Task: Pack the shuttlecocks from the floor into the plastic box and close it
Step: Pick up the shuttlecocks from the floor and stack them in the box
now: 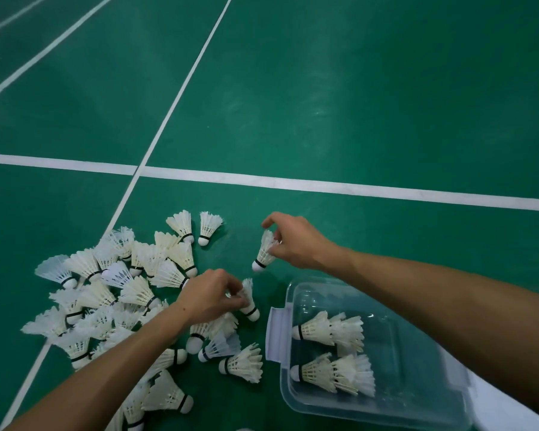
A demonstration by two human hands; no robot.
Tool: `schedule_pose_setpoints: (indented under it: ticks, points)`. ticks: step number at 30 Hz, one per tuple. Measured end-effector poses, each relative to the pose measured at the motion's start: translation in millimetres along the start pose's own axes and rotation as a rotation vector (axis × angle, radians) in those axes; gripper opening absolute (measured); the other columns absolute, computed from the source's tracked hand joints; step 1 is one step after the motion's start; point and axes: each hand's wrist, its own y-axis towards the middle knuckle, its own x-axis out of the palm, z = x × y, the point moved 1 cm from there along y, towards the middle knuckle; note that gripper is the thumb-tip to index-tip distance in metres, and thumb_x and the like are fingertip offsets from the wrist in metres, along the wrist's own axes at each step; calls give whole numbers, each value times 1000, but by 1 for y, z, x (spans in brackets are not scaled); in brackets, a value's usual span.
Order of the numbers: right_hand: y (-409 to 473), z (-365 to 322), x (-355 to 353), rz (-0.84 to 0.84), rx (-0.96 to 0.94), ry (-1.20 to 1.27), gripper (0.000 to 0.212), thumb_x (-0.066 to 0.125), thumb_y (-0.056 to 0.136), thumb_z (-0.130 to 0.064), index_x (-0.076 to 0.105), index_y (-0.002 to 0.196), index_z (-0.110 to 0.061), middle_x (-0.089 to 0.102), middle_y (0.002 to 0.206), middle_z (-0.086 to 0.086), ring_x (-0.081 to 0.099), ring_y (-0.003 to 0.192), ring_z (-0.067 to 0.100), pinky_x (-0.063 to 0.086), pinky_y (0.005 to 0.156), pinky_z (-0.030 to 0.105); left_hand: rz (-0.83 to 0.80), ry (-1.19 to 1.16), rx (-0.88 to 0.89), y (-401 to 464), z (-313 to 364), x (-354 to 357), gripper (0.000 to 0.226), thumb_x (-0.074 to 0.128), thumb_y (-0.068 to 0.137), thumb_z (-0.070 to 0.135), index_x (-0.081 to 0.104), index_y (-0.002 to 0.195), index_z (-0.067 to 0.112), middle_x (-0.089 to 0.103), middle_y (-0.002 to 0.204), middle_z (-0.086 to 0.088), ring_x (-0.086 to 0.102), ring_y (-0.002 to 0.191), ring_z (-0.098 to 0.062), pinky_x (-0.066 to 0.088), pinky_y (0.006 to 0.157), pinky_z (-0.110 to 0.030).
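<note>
A green badminton court floor (324, 104) fills the room, crossed by white court lines (324, 184). Down at the right sits a clear plastic box (417, 396), open at the top, with a white latch flap (276, 334) hanging off its left end. Inside it lie two short stacks of feather shuttlecocks on their sides, corks pointing left: one stack (327, 329) toward the far side, the other (333, 373) nearer. To the left of the box, a big loose pile of white shuttlecocks (112, 293) sprawls over the floor, many overlapping, some tipped on their sides, and a few strays lie just beyond its far edge.

The person's right hand (296, 241) reaches out past the box, fingers curled and pinching the feather skirt of a single shuttlecock (263, 255), cork down and just at the floor. The left hand (210, 295) is at the edge of the pile, fingers closed around the feathers of another shuttlecock (250, 303), its black-banded cork pointing down toward the box.
</note>
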Motion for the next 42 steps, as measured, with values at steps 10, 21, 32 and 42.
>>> schedule_pose_setpoints:
  ticks: [10,21,32,42]
  points:
    - [-145,38,-95,377,57,258,47,83,84,-19,63,125,-31,71,88,-4,68,72,15,60,77,42,338,-358,285,-53,74,-85,34,52,91,73,64,92,41,71,94,24,61,53,-30,59,55,-47]
    - [-244,97,-32,516,295,305,50,84,84,-19,63,126,-34,69,90,-10,72,71,6,59,72,29,235,-409,393,-53,173,-51,25,80,88,41,66,107,33,74,79,15,46,49,-5,31,50,-12]
    - [-232,110,16,428,353,-16,63,77,92,-10,49,147,-20,75,110,5,69,97,22,54,87,32,148,-296,321,-54,194,-22,26,79,91,38,63,110,34,73,89,17,53,59,17,38,56,-8]
    - [-218,117,31,341,402,37,66,72,92,3,46,149,-16,65,90,-2,63,83,16,56,74,28,171,-292,345,-58,192,-18,24,77,93,39,60,109,38,72,84,21,53,59,15,36,56,-9]
